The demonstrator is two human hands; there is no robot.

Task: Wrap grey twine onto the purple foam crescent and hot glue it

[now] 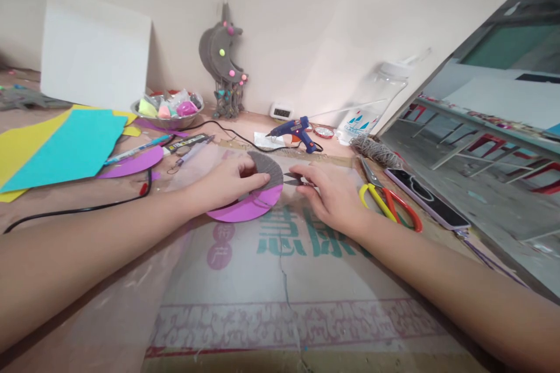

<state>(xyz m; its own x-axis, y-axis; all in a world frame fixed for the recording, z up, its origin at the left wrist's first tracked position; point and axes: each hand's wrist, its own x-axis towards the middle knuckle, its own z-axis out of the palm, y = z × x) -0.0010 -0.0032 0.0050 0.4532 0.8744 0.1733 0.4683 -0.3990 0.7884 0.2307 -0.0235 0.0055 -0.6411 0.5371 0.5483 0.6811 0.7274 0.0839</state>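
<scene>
A purple crescent shape (245, 208), partly wrapped in grey yarn (268, 168), lies over the printed sheet. My left hand (234, 179) grips it, thumb pressed on the wrapped part and the other fingers largely hidden. Just to its right, my right hand (326, 189) is closed on small thread snips (294, 178), whose two pointed blades stand apart and face the crescent's edge. A loose strand of grey yarn (284, 280) runs down the sheet toward me.
Scissors (382, 198), a phone (426, 198) and a ball of grey yarn (376, 150) lie at right. Behind are a blue glue gun (297, 133), a clear bottle (371, 105) and a finished grey moon (219, 55). Coloured sheets (65, 145) and a black cord (79, 211) lie left.
</scene>
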